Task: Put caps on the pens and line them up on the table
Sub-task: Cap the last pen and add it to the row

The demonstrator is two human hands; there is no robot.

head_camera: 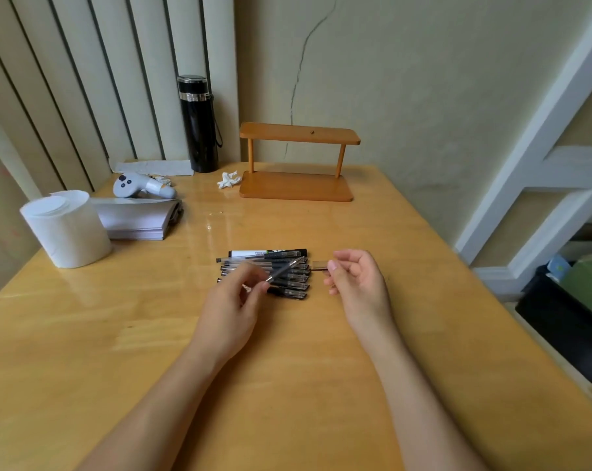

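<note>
Pen [285, 270] pinched in left hand [235, 300] fingers; right hand [357, 277] fingers grip its cap [318, 265].

At the table's [288, 385] far edge: black flask [199, 125], wooden shelf [296, 163], crumpled tissue [228, 180], grey controller [141, 186], paper stack [136, 219], paper roll [65, 229].
</note>
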